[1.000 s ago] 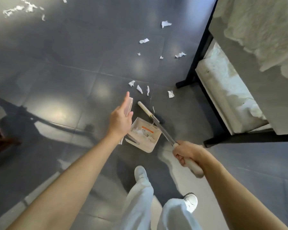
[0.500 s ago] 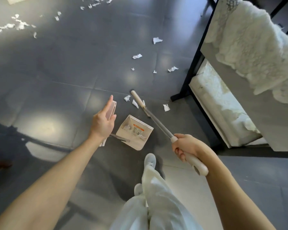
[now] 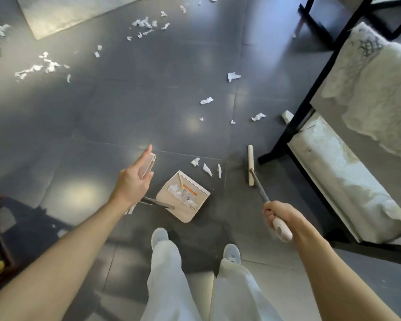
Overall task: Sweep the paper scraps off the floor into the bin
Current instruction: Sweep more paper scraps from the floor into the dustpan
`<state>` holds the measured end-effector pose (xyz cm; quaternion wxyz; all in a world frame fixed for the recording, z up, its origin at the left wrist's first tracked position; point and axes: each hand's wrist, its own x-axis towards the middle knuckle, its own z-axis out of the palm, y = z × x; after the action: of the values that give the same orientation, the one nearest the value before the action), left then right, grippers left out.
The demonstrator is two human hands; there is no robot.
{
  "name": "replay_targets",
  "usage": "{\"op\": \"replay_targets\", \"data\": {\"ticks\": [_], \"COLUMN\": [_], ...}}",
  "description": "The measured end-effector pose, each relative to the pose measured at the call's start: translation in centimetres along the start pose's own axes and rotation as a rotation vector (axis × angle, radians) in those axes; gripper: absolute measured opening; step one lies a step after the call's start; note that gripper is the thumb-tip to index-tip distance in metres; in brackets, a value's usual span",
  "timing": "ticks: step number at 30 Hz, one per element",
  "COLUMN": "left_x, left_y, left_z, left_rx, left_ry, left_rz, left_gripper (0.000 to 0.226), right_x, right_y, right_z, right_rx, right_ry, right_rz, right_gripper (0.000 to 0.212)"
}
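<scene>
Lower centre of frame: my left hand [image 3: 134, 179] holds the dustpan [image 3: 185, 200] by its handle, index finger straight; right hand [image 3: 279, 216], well apart, grips the broom [image 3: 259, 186], arm extended. Paper scraps [image 3: 207, 169] lie just beyond the dustpan's mouth.

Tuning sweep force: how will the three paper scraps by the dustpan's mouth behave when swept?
Probably very light: the three scraps are small, thin and crumpled, so a gentle stroke should move them. Likely floppy, and may fold under the broom head rather than slide. The glossy tile floor suggests little drag, so they could skitter past the dustpan.
</scene>
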<state>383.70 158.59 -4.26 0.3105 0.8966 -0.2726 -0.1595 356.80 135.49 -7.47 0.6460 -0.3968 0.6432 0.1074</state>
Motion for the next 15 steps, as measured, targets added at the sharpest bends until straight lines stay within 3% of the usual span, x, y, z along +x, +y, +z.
{"op": "replay_targets", "data": {"ticks": [8,11,15], "left_x": [9.7,12.7,16.5], "left_y": [-6.3,-9.0,-10.5], "left_z": [-5.5,-6.8,-8.0], "left_rx": [0.028,-0.031,-0.106], "left_ry": [-0.196,-0.234,-0.304], "left_rz": [0.106,0.128,0.165], "left_gripper": [0.070,0.074,0.078], "right_x": [-0.3,-1.4,-2.9], "right_y": [-2.6,-4.3,-5.5], "right_z": [15.1,18.7,20.4], "right_rx": [0.213,0.193,0.145], "right_ry": [-0.127,-0.099,-0.018], "right_rz": [0.124,0.118,0.056], "right_gripper": [0.015,0.016,0.032]}}
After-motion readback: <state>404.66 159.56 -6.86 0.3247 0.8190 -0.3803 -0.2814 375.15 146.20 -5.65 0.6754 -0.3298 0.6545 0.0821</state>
